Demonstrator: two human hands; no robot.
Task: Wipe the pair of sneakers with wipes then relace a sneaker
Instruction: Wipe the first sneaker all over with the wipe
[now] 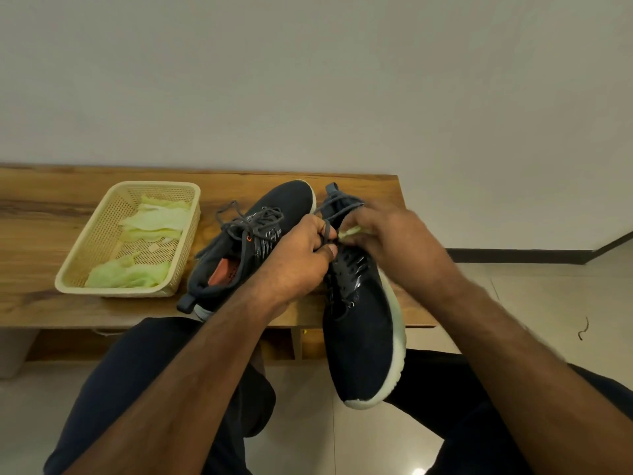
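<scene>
Dark knit sneaker (363, 341) sits at centre-right of the frame, long axis near vertical, toe toward the lower edge and overhanging the table (51, 207). Left hand (298, 258) fingers are pinched closed on its grey lace (327, 231). Right hand (390, 241) is blurred; its grasp cannot be determined. The second sneaker (250, 241) lies left, toe toward upper right.

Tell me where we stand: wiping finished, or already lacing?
Wiping looks done: crumpled green wipes lie in the basket, though a pale scrap shows under the right hand. In hand: the left hand pinches the lace of the near sneaker, whose eyelets look mostly empty. The other sneaker sits laced on the bench. Left: threading and tying.
</scene>
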